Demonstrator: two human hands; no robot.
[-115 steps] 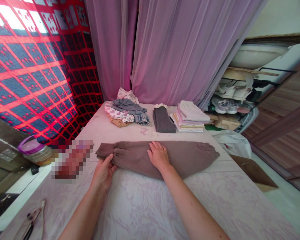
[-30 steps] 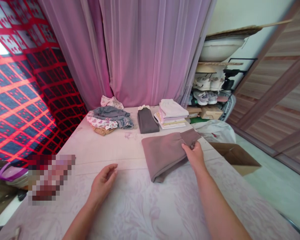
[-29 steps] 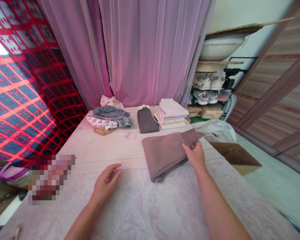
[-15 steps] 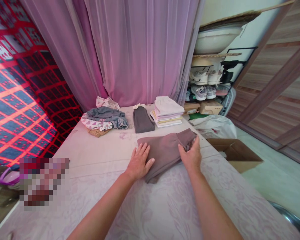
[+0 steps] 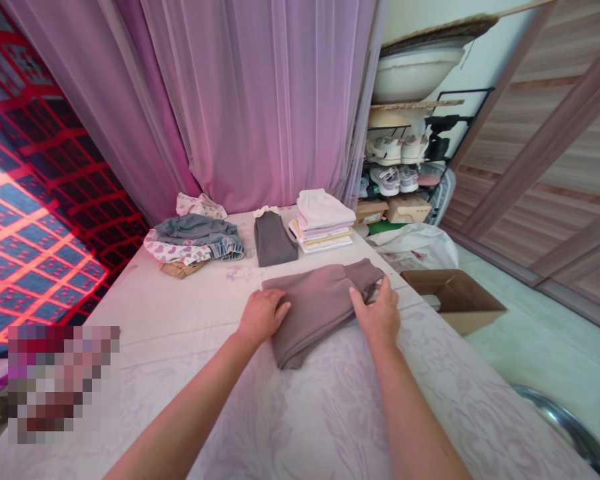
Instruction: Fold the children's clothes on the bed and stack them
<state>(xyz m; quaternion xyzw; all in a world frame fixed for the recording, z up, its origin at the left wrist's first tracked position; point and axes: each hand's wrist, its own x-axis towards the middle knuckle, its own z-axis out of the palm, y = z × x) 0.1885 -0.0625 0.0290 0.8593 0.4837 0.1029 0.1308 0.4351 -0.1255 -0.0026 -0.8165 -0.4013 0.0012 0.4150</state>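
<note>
- Head view: folded mauve trousers (image 5: 313,308) lie mid-table on a patterned table (image 5: 165,373)
- Left hand (image 5: 263,317) rests open, palm down, on them
- Right hand (image 5: 377,313) pinches their edge
- Beyond: a grey garment (image 5: 274,241), a stack of folded clothes (image 5: 323,220)

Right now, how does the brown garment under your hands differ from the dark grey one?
The brown garment is paler and broader than the dark grey garment. The left hand and right hand are on the brown one, none on the grey one, which shows white trim. Both lie folded on the floral cover.
</note>
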